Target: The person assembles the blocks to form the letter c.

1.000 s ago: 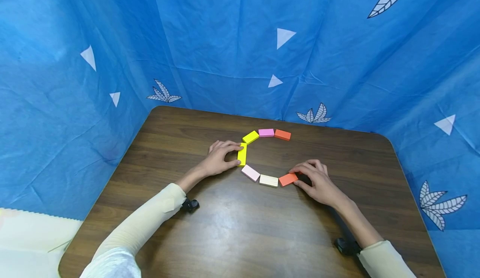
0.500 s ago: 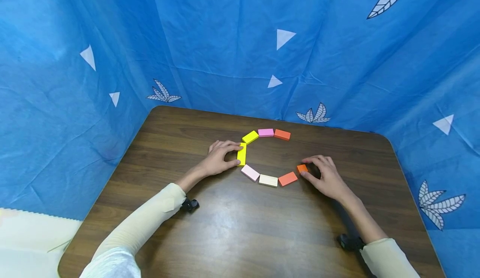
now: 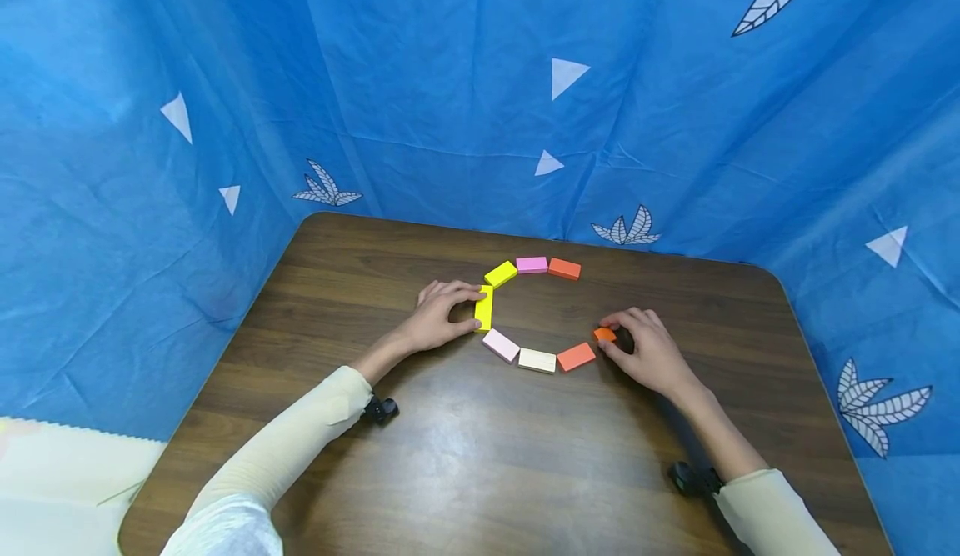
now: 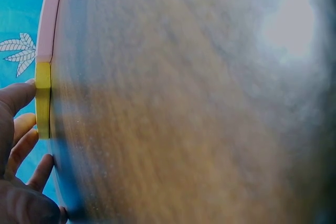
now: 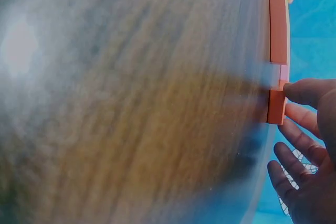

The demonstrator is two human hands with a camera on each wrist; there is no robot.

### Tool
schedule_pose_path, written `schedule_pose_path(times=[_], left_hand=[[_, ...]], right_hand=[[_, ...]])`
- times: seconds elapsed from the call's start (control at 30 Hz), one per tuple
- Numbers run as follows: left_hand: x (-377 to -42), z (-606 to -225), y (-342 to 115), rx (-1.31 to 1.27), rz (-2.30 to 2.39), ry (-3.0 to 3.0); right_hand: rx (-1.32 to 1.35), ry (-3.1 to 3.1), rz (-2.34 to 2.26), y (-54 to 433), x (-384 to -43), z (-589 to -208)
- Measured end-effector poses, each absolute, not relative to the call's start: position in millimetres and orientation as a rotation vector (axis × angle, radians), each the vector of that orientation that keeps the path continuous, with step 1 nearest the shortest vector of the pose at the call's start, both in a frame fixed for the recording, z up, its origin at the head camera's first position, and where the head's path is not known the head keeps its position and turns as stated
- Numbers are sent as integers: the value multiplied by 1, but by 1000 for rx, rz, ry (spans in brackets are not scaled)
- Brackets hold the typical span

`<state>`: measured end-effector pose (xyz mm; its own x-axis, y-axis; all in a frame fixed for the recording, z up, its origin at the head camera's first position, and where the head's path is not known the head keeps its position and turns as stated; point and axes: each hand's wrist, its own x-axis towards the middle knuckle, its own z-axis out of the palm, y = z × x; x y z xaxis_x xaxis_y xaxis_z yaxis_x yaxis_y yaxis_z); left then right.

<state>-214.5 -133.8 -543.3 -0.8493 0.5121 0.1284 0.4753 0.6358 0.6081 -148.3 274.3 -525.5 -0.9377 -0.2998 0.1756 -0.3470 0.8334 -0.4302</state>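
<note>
In the head view, small rectangular blocks lie in a C-shaped curve on the wooden table. My left hand (image 3: 438,318) pinches the yellow block (image 3: 484,309) at the curve's left side, thumb at its near end and a finger at its far end. At the lower right, my right hand (image 3: 651,354) pinches an orange block (image 3: 604,334) between thumb and fingers. This block sits just past the red-orange block (image 3: 576,357) that ends the near row. The right wrist view shows the orange block (image 5: 276,106) low at the table surface, thumb on its near side.
A pale pink block (image 3: 501,346) and a cream block (image 3: 537,361) make up the near row. Along the far row lie another yellow block (image 3: 501,273), a pink block (image 3: 532,265) and another red-orange block (image 3: 565,268). Blue cloth (image 3: 450,106) hangs around the table (image 3: 465,456).
My right hand has moved from the near red-orange block to the right and back, and the orange block now shows in its fingers, turned slightly since half a second ago. The left hand stays put.
</note>
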Motion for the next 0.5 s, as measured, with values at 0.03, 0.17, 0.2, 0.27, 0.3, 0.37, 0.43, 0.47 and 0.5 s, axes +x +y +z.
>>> schedule_pose_path(times=[0.03, 0.17, 0.2, 0.27, 0.3, 0.37, 0.43, 0.47, 0.5], left_hand=[[-214, -543, -134, 843, 1014, 2788], [-214, -543, -134, 846, 1018, 2783], [-214, -543, -134, 846, 1019, 2784], [-214, -543, -134, 850, 1017, 2787], [-215, -543, -134, 849, 1015, 2787], [-215, -544, -134, 851, 1007, 2793], [-215, -544, -134, 852, 1002, 2798], [-215, -544, -134, 852, 1002, 2798], [-216, -544, -134, 852, 1000, 2799]], right_hand=[[526, -2909, 723, 274, -148, -526], [562, -2902, 780, 273, -146, -526], [569, -2899, 792, 273, -146, -526], [576, -2895, 814, 273, -145, -527], [577, -2893, 819, 272, -144, -527], [580, -2892, 825, 271, -143, -527], [580, -2890, 829, 270, -143, -528], [579, -2888, 834, 270, -143, -528], [579, -2887, 837, 270, -143, -528]])
